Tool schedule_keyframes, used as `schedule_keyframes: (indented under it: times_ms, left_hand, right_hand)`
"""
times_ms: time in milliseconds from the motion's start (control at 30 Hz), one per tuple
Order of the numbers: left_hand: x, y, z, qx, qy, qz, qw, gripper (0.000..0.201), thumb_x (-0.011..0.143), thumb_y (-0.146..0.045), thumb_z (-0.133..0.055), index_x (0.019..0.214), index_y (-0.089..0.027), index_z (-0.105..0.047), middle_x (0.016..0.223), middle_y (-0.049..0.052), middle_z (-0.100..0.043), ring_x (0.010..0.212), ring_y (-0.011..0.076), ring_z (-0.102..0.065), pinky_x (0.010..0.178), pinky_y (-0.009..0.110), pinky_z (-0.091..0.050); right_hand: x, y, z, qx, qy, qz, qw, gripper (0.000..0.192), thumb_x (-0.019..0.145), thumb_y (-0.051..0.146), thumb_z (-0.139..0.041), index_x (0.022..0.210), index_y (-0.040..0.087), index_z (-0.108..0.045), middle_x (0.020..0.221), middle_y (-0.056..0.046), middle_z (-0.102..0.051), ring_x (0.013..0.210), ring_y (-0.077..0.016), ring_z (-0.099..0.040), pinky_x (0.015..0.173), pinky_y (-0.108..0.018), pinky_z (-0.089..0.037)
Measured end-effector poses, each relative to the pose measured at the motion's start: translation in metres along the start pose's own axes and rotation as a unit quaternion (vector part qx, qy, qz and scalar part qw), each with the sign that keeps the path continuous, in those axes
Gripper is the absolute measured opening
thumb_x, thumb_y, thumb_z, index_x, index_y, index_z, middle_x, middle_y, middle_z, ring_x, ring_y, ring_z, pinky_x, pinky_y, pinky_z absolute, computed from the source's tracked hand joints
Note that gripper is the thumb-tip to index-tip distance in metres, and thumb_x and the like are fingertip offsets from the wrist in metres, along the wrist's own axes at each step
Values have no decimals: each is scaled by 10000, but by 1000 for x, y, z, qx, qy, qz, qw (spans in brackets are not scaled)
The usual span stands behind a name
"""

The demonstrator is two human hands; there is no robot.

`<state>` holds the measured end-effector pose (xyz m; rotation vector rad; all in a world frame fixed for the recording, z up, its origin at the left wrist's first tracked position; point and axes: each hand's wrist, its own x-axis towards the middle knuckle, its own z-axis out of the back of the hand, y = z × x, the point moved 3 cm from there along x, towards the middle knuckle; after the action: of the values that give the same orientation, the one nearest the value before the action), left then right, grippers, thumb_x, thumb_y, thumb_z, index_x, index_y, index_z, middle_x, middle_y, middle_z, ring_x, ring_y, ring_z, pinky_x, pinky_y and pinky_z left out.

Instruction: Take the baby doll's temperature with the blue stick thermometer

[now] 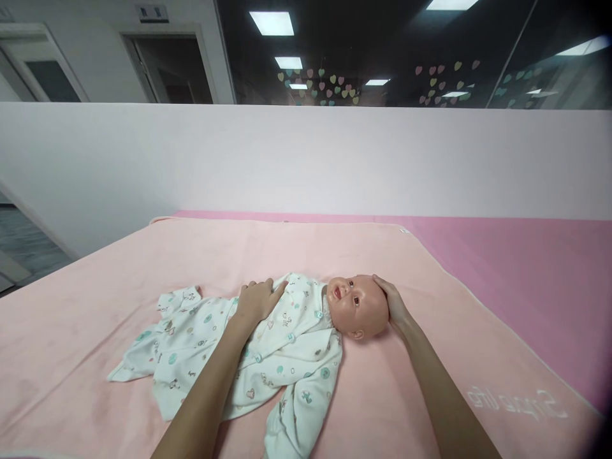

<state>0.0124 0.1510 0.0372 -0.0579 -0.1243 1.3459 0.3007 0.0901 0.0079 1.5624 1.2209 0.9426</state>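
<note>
A baby doll (359,306) lies on its back on a pink blanket (382,389), its head to the right and its face tilted up. It wears a white romper (291,338) with a small green and brown print, snapped down the front. My left hand (259,301) rests flat on the romper at the doll's middle, fingers spread. Against the top of the doll's head, my right hand (393,301) is cupped, with the thumb and part of the palm showing. Its other fingers are partly hidden behind the head.
A low white wall (306,159) runs behind the padded surface. Magenta padding (526,280) shows past the blanket's edge on the right. Beyond the wall are a doorway (172,67) and dark glass with paper hearts (335,86). Floor (29,242) shows at the far left.
</note>
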Motion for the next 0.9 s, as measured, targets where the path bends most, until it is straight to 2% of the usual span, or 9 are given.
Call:
schedule_keyframes:
  times_ms: [267,467,567,700,800,900]
  left_hand:
    - [1,-1,-1,10,12,2,1000,648,859,-598,-139,898,-151,-606,924,147,-668,992,339,-544,863,444,-346]
    - [2,-2,-2,6,22,-1,1000,663,852,-612,-149,923,-137,-608,915,163,-664,984,349,-547,861,444,-346]
    - [3,-3,-3,11,23,2,1000,675,854,-608,-129,929,-131,-602,908,171,-659,975,361,-546,854,459,-345]
    - [3,-3,-3,1,24,0,1000,669,853,-613,-132,894,-138,-601,872,160,-662,963,355,-549,857,452,-344]
    - [3,-3,-3,-8,24,2,1000,656,854,-609,-142,878,-142,-601,870,159,-662,965,358,-549,852,451,-348]
    - [5,-1,-4,-23,22,3,999,638,848,-616,-170,869,-149,-604,870,159,-661,978,365,-544,858,464,-347]
  right_hand:
    - [7,0,20,75,-97,37,992,329,687,474,-630,852,198,-696,998,-62,-685,1050,-239,-582,974,-345,-403]
    - [6,1,25,60,-126,67,988,353,715,472,-587,893,179,-671,1027,-65,-672,1028,-222,-597,950,-345,-420]
    - [4,1,19,17,-88,67,994,328,712,461,-597,861,180,-677,987,-44,-684,1006,-210,-605,901,-302,-449]
    - [-1,-2,8,-40,-4,0,999,356,719,513,-580,802,182,-682,874,-31,-702,926,-222,-630,786,-292,-499]
    - [-2,0,6,-43,11,-2,999,384,726,521,-563,854,180,-685,915,-33,-698,958,-223,-620,819,-300,-493]
    - [0,4,9,-30,-16,26,999,392,724,504,-567,912,180,-683,1012,-39,-679,1051,-220,-579,910,-313,-452]
